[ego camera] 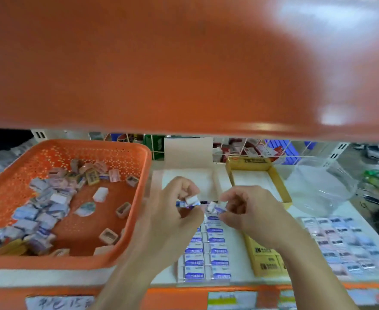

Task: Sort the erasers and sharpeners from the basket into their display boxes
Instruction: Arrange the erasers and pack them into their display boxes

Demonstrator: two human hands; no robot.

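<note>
Each hand — left (175,209), right (249,209) — pinches an eraser (191,200).

A stationery shop: orange shelf (161,63) with price labels (232,298), boxed erasers (206,253) on display.

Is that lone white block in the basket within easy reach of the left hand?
Probably yes: the basket is open-topped, nothing lies between left hand and white block, but its fingers pinch an eraser.

left hand (172,217) and right hand (254,212) bare; left forearm (134,271) and right forearm (313,267) uncovered to the edge at 7 and 5 o'clock.
</note>
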